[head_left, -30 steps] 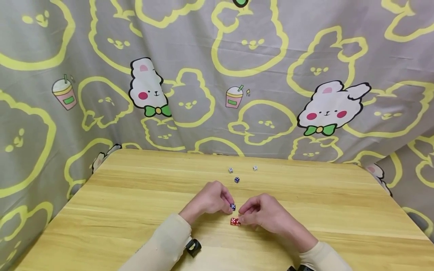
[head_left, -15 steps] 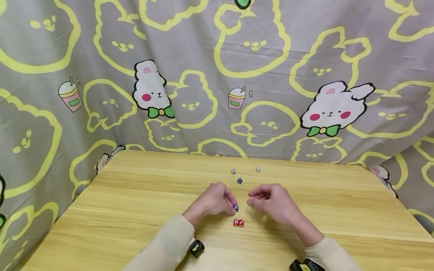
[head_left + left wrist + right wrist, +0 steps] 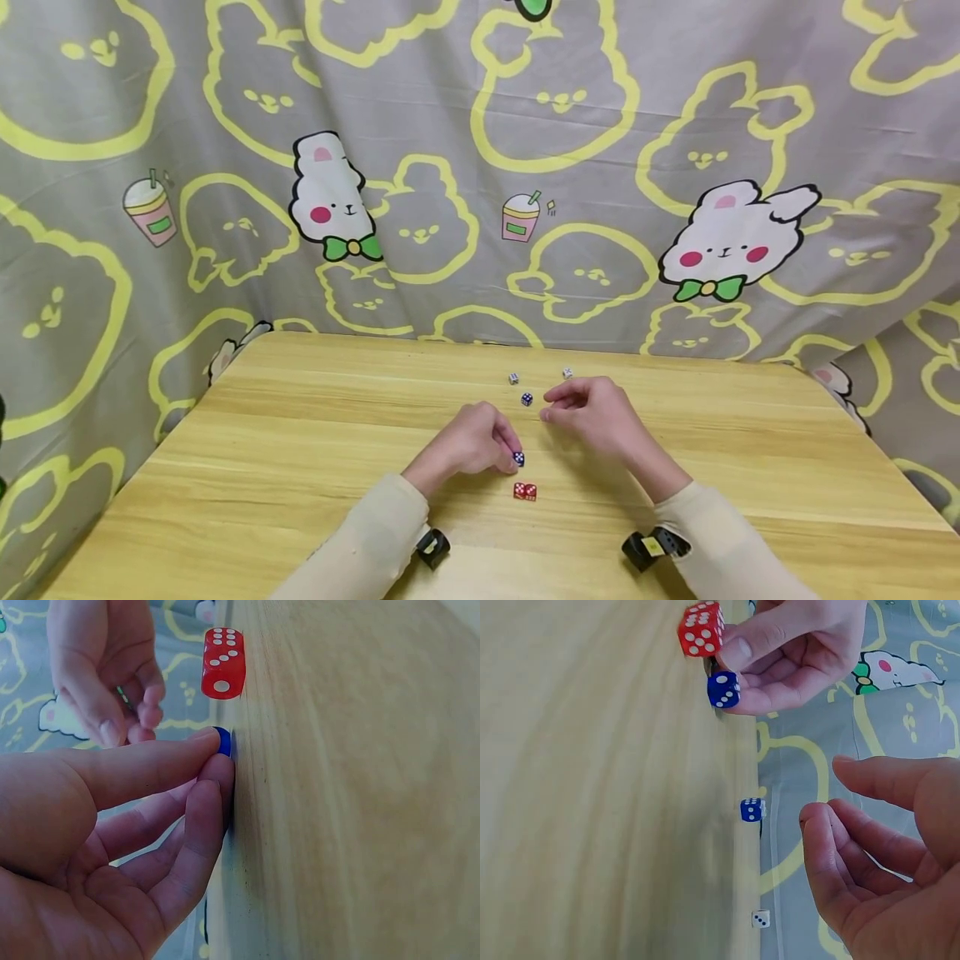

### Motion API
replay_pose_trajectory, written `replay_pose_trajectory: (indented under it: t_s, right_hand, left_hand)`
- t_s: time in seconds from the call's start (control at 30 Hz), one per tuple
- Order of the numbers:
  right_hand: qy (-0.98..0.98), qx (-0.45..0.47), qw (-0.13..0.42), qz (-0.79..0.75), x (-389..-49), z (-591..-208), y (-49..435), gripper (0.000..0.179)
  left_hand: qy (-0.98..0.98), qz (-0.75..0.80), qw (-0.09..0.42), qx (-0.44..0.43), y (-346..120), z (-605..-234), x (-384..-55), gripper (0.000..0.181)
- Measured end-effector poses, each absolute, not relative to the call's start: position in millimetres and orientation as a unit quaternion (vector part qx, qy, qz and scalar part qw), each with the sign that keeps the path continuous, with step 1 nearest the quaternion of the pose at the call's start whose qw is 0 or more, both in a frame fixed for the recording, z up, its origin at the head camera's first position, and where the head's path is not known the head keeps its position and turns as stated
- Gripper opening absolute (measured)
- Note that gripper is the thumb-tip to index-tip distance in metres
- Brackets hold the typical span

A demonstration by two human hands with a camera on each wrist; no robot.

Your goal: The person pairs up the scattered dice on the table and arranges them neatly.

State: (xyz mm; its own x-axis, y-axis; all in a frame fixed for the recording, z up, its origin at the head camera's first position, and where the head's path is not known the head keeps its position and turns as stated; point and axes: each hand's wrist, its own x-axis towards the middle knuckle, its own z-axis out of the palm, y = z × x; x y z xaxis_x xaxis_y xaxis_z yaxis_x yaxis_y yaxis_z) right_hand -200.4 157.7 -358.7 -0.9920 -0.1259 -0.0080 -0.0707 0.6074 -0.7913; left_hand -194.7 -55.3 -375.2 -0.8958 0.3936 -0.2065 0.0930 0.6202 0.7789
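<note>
My left hand [image 3: 474,437] pinches a blue die [image 3: 519,458] at the tabletop, between thumb and fingertips. Most of that die is hidden by the fingers in the left wrist view, where only a blue edge [image 3: 224,741] shows. Two red dice [image 3: 525,492] sit side by side just nearer the body. My right hand [image 3: 596,417] hovers to the right of a second blue die [image 3: 527,400], thumb and fingers apart with nothing between them. In the right wrist view that second blue die [image 3: 751,810] lies beyond the fingertips.
Two white dice stand farther back, one on the left [image 3: 513,378] and one on the right [image 3: 567,373]. The wooden table [image 3: 300,467] ends at a grey patterned curtain [image 3: 450,108]. A black wrist device [image 3: 647,548] sits below the right sleeve.
My right hand has left the red dice and moved away from the body, up to the second blue die. My left hand keeps its pinch on the nearer blue die.
</note>
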Motion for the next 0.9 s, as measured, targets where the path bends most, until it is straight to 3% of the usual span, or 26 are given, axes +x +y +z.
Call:
replay_pose_trajectory:
  t_s: [0.9]
  right_hand:
    - [0.907,-0.018,0.059,-0.416,-245,-373,141,0.025]
  left_hand:
    - [0.884,0.406,0.184,0.142,-55,-374,-197,0.017]
